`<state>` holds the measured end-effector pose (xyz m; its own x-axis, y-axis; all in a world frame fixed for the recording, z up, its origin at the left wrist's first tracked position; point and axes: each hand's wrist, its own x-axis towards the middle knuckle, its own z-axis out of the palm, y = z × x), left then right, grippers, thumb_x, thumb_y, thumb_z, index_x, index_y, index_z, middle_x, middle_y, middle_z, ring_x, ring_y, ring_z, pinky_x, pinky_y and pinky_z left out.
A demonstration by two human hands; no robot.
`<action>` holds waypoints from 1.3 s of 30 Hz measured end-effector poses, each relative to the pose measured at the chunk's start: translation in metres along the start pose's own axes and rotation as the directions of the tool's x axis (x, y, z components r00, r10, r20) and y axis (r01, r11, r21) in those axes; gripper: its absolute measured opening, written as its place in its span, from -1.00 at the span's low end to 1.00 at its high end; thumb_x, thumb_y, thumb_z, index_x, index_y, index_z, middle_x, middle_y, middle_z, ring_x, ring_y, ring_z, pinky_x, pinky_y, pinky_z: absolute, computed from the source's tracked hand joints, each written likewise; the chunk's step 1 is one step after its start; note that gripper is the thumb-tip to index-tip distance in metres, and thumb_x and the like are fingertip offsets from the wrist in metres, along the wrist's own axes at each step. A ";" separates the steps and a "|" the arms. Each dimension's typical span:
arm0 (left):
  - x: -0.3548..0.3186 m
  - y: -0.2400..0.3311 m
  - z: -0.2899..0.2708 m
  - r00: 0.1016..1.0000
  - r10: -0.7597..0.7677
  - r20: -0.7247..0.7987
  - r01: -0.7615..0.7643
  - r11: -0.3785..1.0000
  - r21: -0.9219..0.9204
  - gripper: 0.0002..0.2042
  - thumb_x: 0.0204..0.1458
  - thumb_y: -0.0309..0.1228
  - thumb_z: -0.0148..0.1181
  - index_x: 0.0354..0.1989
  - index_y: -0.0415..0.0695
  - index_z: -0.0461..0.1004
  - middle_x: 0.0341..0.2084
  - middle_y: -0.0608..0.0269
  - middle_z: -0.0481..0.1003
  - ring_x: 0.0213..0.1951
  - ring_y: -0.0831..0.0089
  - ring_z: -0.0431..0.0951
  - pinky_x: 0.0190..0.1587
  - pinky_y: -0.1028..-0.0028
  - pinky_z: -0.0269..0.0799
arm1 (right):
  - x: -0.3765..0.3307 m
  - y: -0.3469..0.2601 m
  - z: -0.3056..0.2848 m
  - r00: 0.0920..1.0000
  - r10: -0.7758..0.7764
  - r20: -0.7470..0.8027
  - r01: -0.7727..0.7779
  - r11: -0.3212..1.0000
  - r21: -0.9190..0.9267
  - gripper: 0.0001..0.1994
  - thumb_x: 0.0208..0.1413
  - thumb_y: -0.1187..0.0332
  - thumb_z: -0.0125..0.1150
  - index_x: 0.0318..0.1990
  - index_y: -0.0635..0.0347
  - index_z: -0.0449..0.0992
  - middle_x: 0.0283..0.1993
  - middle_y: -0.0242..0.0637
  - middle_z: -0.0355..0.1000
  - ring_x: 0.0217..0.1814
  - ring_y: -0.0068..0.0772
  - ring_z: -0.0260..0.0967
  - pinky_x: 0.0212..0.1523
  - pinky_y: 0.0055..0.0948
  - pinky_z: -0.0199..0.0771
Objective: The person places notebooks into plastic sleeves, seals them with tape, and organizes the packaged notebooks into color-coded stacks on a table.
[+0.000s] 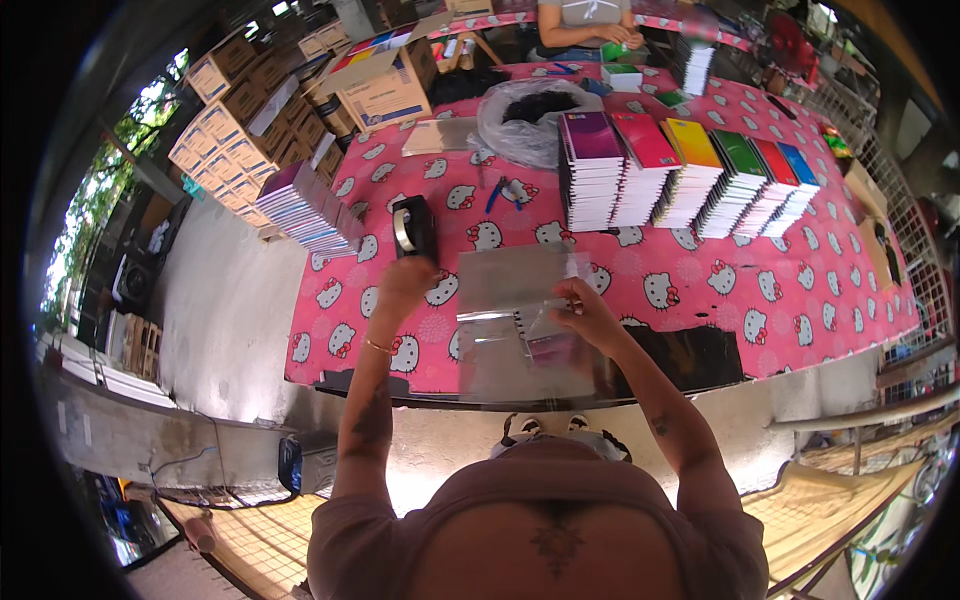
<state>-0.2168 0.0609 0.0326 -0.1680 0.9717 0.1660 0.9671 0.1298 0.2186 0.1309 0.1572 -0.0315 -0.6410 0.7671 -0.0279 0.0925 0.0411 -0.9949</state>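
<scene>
My left hand (407, 280), smeared by motion, is at the near end of a black tape dispenser (424, 228). Its fingers cannot be made out. To the right, my right hand (588, 315) is closed in a pinch on clear plastic film (543, 319). Just below that hand lies a spiral notebook (552, 349) with a purplish cover, partly under the glossy film. Beneath it, a pile of clear plastic sheets (490, 270) rests on the pink patterned table cover (660, 290).
Stacks of coloured spiral notebooks (590, 190) stand at the back right, another notebook stack (310, 215) at the left. Blue-handled pliers (496, 194) lie beyond the sheets, near a clear plastic bag (490, 120). Cardboard boxes (385, 95) sit far left. Another person's hands (622, 35) work across the table.
</scene>
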 end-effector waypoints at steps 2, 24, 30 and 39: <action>0.017 0.073 -0.027 0.934 0.302 0.193 -0.149 0.816 -0.559 -0.83 -0.04 -0.30 0.31 -0.37 -0.13 0.62 -0.45 0.14 0.62 -0.35 0.21 0.65 -0.24 0.31 0.53 | -0.001 0.003 0.002 1.000 0.000 0.009 -0.001 1.000 0.027 -0.58 0.05 0.45 0.38 0.06 0.16 0.39 0.00 -0.30 0.38 -0.03 -0.49 0.34 -0.06 -0.45 0.42; -0.103 0.137 0.087 0.992 0.006 0.125 0.119 0.257 -0.959 -0.24 -0.06 -0.24 0.42 0.31 -0.20 0.21 0.24 0.03 0.29 0.22 0.07 0.39 0.15 0.21 0.41 | -0.045 0.028 0.031 0.989 -0.137 0.055 0.121 0.967 0.224 0.01 0.11 0.18 0.41 0.53 0.04 -0.24 0.44 -0.15 0.02 0.46 -0.27 0.00 0.37 -0.27 0.13; -0.083 0.050 -0.039 0.835 0.189 -0.517 -0.355 0.902 -0.243 -0.42 -0.23 -0.45 0.46 0.05 -0.23 0.38 -0.08 -0.02 0.45 -0.02 0.04 0.48 -0.04 0.19 0.44 | -0.027 -0.049 0.054 0.872 -0.478 0.110 0.478 0.878 0.024 -0.04 0.17 0.07 0.29 0.52 0.12 -0.27 0.53 -0.11 -0.15 0.56 -0.10 -0.11 0.43 -0.13 0.00; 0.063 -0.252 -0.215 0.291 -0.860 -0.420 0.147 0.473 -0.869 -0.28 -0.13 0.11 0.45 -0.31 -0.54 0.54 -0.52 -0.02 0.60 -0.54 0.29 0.65 -0.49 0.40 0.58 | -0.056 -0.015 0.045 0.954 -0.133 -0.270 0.132 0.991 -0.020 -0.40 0.22 0.26 0.25 0.36 0.15 0.19 0.35 -0.21 0.13 0.29 -0.23 0.29 0.23 -0.26 0.37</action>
<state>-0.5118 0.0474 0.1947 -0.9606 0.0879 0.2636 0.2673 0.0327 0.9631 0.1314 0.0850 -0.0198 -0.4180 0.8988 0.1317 0.0225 0.1552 -0.9876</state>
